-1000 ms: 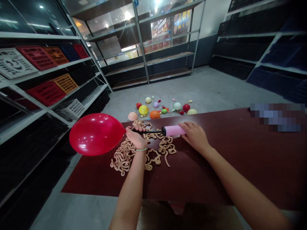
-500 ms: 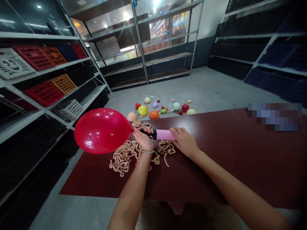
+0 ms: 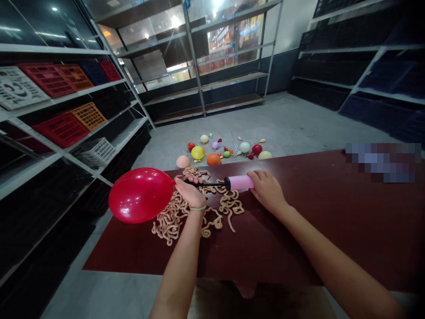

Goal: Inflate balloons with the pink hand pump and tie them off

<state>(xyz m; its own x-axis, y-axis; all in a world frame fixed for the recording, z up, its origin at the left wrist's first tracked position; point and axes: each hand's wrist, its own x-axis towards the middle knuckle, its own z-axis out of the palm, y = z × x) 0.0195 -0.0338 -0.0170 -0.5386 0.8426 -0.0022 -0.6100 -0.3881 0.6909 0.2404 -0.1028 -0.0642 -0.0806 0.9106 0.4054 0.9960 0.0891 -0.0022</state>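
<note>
A large red balloon (image 3: 141, 195), inflated, points its neck at my left hand (image 3: 190, 191). The fingers of that hand are closed around the black end of a hand balloon pump (image 3: 239, 182), with the balloon's neck beside the thumb. My right hand (image 3: 268, 189) is wrapped round the far end of the pump's pink barrel. Between the hands a thin black rod shows, drawn out of the barrel. Below and behind the pump lie tangled beige long, uninflated balloons or cords (image 3: 171, 217); which of these I cannot tell.
The dark red table (image 3: 299, 230) carries all this. Beyond its far edge, small balloons, among them an orange balloon (image 3: 213, 159) and a yellow balloon (image 3: 198, 153), lie on the floor. Shelves with plastic crates (image 3: 61, 128) stand left. A blurred patch (image 3: 381, 161) covers something at the table's right.
My hands have moved apart, drawing the black rod out of the pink barrel. My left hand and the red balloon are shifted; the balloon sits lower and looks smaller.
</note>
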